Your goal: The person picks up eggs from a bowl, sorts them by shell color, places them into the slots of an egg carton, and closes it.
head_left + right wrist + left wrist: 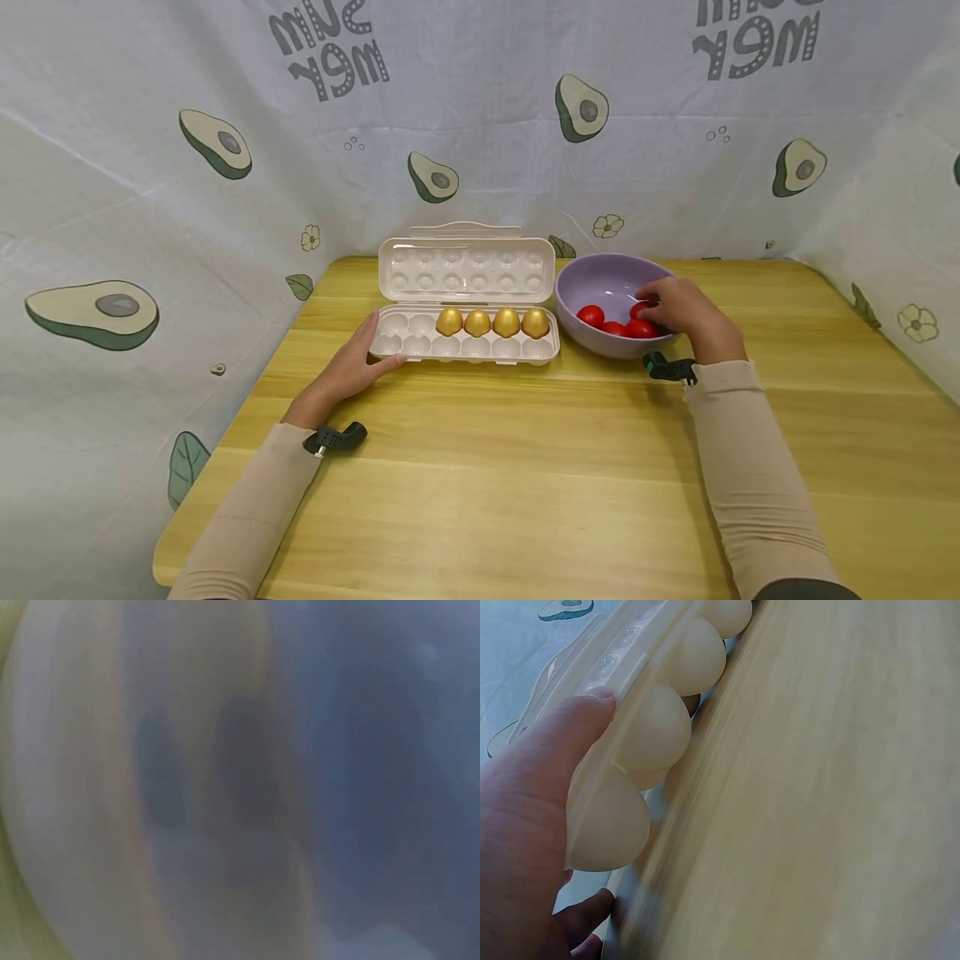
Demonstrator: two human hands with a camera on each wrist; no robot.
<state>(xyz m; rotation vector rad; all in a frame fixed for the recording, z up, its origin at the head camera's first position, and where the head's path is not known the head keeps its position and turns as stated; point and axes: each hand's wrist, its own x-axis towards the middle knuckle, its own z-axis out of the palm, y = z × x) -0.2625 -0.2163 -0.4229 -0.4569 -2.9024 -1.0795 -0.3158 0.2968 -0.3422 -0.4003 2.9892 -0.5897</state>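
At the back of the table lies a clear-white plastic egg box (465,350), its lid (467,268) raised. Several gold eggs (477,323) fill the right part of its back row; the front row's cups hold nothing. My left hand (348,367) grips the box's left end, and the left wrist view shows the thumb (585,724) over its front rim. Right of the box stands a purple bowl (592,279) with several red eggs (591,316). My right hand (684,307) reaches over its right rim, fingertips curled around a red egg (641,309).
The wooden table (510,467) extends in front of the box and bowl. A white cloth (487,100) printed with avocados hangs right behind the table's back edge. In the right wrist view the bowl's wall (60,750) fills most of the blurred picture.
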